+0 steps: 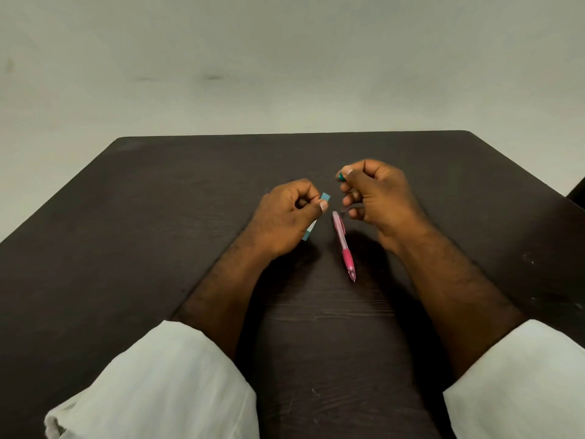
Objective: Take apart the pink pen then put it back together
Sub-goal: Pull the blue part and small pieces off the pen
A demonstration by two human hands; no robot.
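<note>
The pink pen [344, 245] lies whole on the dark table [158, 217] between my two hands, its tip pointing toward me; neither hand touches it. My left hand [286, 220] is curled round a light blue pen barrel [317, 217], whose two ends stick out above the thumb and below the palm. My right hand [375, 194] pinches a small dark teal piece [341, 177] between thumb and forefinger, held above the table just right of the blue barrel's upper end. What the lower fingers of the right hand hold, if anything, is hidden.
The table's far edge runs along a pale wall [285, 74]. A dark object [577, 194] shows at the right edge of the view. White sleeves [164, 384] cover both forearms near the table's front.
</note>
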